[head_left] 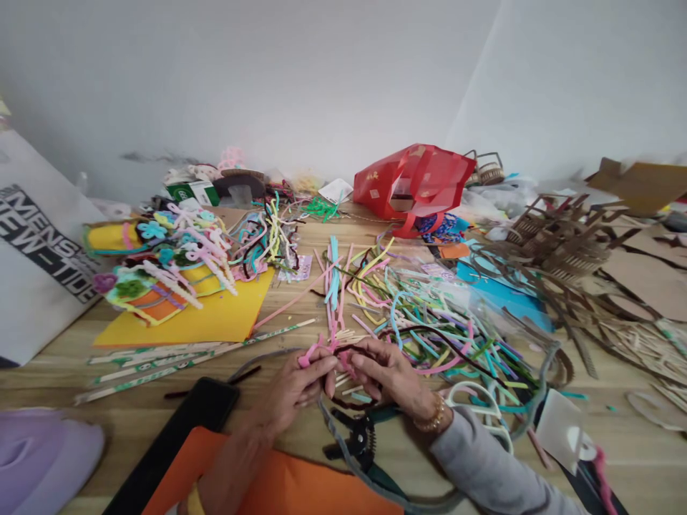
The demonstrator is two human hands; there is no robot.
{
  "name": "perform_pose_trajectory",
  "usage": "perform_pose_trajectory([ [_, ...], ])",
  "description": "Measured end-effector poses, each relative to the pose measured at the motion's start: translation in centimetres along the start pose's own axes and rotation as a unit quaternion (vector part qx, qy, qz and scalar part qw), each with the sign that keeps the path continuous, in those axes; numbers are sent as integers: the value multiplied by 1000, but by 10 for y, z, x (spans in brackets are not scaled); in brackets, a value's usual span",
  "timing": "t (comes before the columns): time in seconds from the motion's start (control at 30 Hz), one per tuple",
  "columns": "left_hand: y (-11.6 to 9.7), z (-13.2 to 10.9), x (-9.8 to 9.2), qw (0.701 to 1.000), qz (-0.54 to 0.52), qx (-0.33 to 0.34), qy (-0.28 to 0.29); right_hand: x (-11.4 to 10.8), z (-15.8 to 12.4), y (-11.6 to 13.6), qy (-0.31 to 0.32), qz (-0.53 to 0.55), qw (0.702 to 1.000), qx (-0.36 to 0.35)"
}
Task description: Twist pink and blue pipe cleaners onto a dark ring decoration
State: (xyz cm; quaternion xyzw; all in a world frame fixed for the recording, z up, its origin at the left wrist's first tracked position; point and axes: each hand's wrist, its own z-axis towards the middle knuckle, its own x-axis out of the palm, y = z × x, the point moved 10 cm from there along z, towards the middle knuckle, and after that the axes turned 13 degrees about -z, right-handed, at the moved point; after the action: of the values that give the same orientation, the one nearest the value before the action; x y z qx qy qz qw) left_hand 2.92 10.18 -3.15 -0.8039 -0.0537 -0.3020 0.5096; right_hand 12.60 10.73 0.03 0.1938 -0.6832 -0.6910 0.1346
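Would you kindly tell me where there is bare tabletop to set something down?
Bare wood shows lower left, between the lilac curved object and the long black flat object. Another patch lies lower right, beyond the fuzzy pink strand. It is crowded beside the right hand, where tangled multicoloured fuzzy stems lie heaped.

I pinch a bent, fuzzy pink pipe cleaner alongside a curved dark brown pipe cleaner.
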Motion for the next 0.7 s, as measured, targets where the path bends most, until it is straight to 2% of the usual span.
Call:
perform_pose_trajectory([
  [0.13, 1, 2, -9, 999, -49, -5, -18, 0, 0, -4, 0, 46, 999, -2],
  [0.27, 2, 3, -7, 993, -113, -22, -13, 2, 2, -10, -4, 168, 986, 15],
  [0.4, -2, 3, -2, 989, -142, -25, -15, 0, 2, -15, -16, 226, 973, 42],
  [0.53, -6, 1, 0, 986, -164, -7, -36, 2, 0, -24, -4, 229, 970, 80],
  [0.7, -11, 1, -7, 986, -145, 45, -69, 9, -1, -29, 24, 197, 976, 91],
])
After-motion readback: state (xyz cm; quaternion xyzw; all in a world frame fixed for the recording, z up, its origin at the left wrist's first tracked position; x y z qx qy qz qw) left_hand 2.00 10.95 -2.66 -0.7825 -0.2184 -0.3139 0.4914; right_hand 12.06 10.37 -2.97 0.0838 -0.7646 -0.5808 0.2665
